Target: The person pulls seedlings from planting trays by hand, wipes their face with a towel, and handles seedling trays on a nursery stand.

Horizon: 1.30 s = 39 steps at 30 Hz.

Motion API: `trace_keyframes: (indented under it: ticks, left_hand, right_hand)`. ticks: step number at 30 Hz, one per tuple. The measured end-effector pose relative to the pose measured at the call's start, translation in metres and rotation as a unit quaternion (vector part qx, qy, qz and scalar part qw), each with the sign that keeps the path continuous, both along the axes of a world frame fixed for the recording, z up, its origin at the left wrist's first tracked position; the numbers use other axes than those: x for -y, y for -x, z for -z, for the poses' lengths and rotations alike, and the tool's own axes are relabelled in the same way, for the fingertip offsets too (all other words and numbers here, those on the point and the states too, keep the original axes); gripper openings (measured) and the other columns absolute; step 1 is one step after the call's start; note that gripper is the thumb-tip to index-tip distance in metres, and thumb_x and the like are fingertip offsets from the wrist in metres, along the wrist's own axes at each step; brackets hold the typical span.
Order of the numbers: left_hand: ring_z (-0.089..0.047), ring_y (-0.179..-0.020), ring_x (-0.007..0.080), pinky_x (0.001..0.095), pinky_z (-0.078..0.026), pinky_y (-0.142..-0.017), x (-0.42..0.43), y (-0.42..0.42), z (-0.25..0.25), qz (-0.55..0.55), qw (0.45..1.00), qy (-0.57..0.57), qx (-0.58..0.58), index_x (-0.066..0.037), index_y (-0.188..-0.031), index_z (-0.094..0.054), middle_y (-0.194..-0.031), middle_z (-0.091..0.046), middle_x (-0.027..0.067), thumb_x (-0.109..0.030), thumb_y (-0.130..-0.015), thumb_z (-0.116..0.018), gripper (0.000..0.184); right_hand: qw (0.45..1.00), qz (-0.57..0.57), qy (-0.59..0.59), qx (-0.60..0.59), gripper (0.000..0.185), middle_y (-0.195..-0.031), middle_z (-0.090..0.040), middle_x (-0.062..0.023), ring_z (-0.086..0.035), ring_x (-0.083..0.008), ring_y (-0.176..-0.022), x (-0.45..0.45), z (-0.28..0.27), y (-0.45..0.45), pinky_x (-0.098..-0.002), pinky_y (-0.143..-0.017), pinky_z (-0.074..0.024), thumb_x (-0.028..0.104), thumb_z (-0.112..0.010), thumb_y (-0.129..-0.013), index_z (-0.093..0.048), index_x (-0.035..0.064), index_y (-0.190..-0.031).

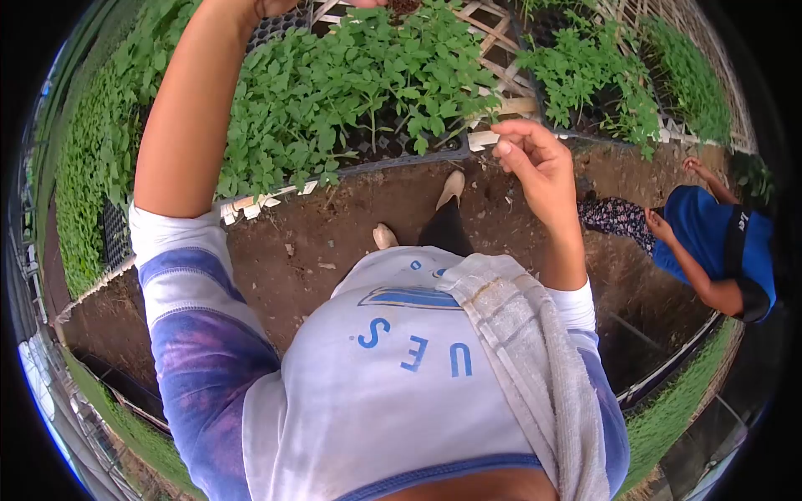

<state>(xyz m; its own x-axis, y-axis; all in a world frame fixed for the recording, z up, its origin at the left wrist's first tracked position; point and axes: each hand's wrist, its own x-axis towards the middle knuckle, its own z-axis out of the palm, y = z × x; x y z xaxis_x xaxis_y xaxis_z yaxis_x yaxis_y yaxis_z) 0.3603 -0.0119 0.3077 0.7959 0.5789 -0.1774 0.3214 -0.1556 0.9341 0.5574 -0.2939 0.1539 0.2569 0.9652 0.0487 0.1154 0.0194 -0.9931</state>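
Observation:
My left hand is at the top edge, mostly cut off, beyond a dense tray of green seedlings; what its fingers hold is hidden. Beside the right end of this tray, my right hand is raised with fingers loosely curled, a small gap between thumb and forefinger, and nothing visible in it. Its fingertips are close to the outermost leaves and a pale wooden slat. The black tray edge runs along the near side of the plants. Some brown soil material shows near the top.
Another seedling tray lies at the upper right on a woven slat bench. A person in a blue shirt stands at the right, hands near the bench. Brown dirt ground lies below, around my shoes. A towel hangs over my shoulder.

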Motion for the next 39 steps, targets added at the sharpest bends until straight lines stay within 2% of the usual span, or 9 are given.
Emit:
trace_keyframes:
  ticks: [7,10,13,15,17,21,24,28,39]
  left_hand:
    - [-0.071,-0.083,0.0148,0.0282,-0.061,-0.079,0.065,0.116,0.058,-0.059,0.998,-0.033,0.004,-0.002,-0.106,-0.062,-0.095,-0.067,0.0049,-0.018,-0.098,-0.065,0.019]
    - [-0.071,-0.083,0.0155,0.0279,-0.061,-0.079,0.080,0.121,0.082,-0.069,0.998,-0.010,0.003,-0.001,-0.107,-0.062,-0.095,-0.068,0.0070,-0.015,-0.099,-0.065,0.017]
    - [-0.071,-0.082,0.0160,0.0279,-0.061,-0.077,0.096,0.105,0.099,-0.089,0.996,0.014,0.020,0.000,-0.105,-0.062,-0.093,-0.068,0.0082,-0.012,-0.098,-0.065,0.014]
    - [-0.071,-0.082,0.0161,0.0280,-0.061,-0.076,0.102,0.089,0.118,-0.100,0.995,0.005,0.020,0.000,-0.105,-0.063,-0.090,-0.068,0.0081,-0.012,-0.098,-0.066,0.015]
    - [-0.071,-0.080,0.0154,0.0280,-0.061,-0.074,0.098,0.071,0.148,-0.098,0.995,-0.015,0.000,0.002,-0.103,-0.063,-0.088,-0.070,0.0090,-0.011,-0.096,-0.068,0.015]
    - [-0.071,-0.074,0.0181,0.0308,-0.059,-0.070,0.086,0.039,0.196,-0.109,0.976,-0.161,-0.097,0.003,-0.095,-0.064,-0.079,-0.070,0.0124,-0.011,-0.092,-0.071,0.016]
    - [-0.071,-0.073,0.0282,0.0370,-0.057,-0.070,0.076,0.027,0.224,-0.118,0.936,-0.298,-0.146,0.004,-0.091,-0.064,-0.074,-0.068,0.0173,-0.011,-0.089,-0.073,0.017]
    - [-0.067,-0.076,0.0424,0.0442,-0.056,-0.073,0.065,0.021,0.251,-0.130,0.912,-0.364,-0.139,0.003,-0.091,-0.066,-0.077,-0.067,0.0242,-0.014,-0.085,-0.074,0.019]
    - [-0.075,-0.076,0.0211,0.0325,-0.060,-0.070,0.051,0.034,0.232,-0.038,0.947,-0.208,-0.243,0.010,-0.119,-0.065,-0.090,-0.075,0.0182,0.001,-0.086,-0.063,0.034]
  right_hand:
    - [0.980,-0.133,0.081,0.121,0.036,-0.102,-0.070,-0.0083,-0.063,-0.0133,-0.076,0.002,0.078,0.091,-0.0284,-0.073,-0.0521,0.009,-0.071,-0.089,-0.066,0.0025,-0.124]
    - [0.986,-0.115,0.073,0.101,0.057,-0.139,-0.052,-0.0099,-0.064,-0.0093,-0.085,-0.020,0.112,0.122,-0.0238,-0.070,-0.0498,0.005,-0.069,-0.092,-0.048,0.0031,-0.145]
    - [0.980,-0.042,0.122,-0.154,0.076,-0.143,-0.047,-0.0124,-0.067,-0.0132,-0.089,-0.052,0.137,0.139,-0.0261,-0.074,-0.0538,0.004,-0.068,-0.092,-0.027,0.0024,-0.156]
    - [0.972,-0.069,0.097,-0.204,0.085,-0.087,-0.068,-0.0104,-0.067,-0.0158,-0.080,-0.066,0.152,0.147,-0.0274,-0.072,-0.0547,0.008,-0.071,-0.091,-0.019,0.0005,-0.158]
    - [0.986,-0.102,0.116,-0.061,0.082,-0.120,-0.063,-0.0214,-0.070,-0.0193,-0.081,-0.066,0.149,0.156,-0.0312,-0.077,-0.0558,0.005,-0.068,-0.090,-0.021,-0.0005,-0.157]
    - [0.971,-0.104,0.103,0.188,0.080,-0.161,-0.030,-0.0189,-0.054,-0.0374,-0.130,-0.065,0.144,0.166,-0.0420,-0.110,-0.0421,0.010,-0.065,-0.090,-0.023,0.0011,-0.157]
    - [0.960,-0.117,0.124,0.220,0.077,-0.162,-0.029,-0.0173,-0.040,-0.0386,-0.142,-0.060,0.138,0.168,-0.0431,-0.115,-0.0390,0.012,-0.063,-0.091,-0.024,0.0018,-0.156]
    - [0.940,-0.083,0.112,0.312,0.073,-0.161,-0.030,-0.0177,-0.049,-0.0390,-0.133,-0.054,0.129,0.155,-0.0453,-0.108,-0.0443,0.011,-0.063,-0.091,-0.028,0.0011,-0.155]
    - [0.878,-0.077,0.135,0.452,0.059,-0.162,-0.030,-0.0153,-0.061,-0.0398,-0.118,-0.085,0.124,0.124,-0.0472,-0.099,-0.0516,0.009,-0.057,-0.093,-0.042,0.0083,-0.149]
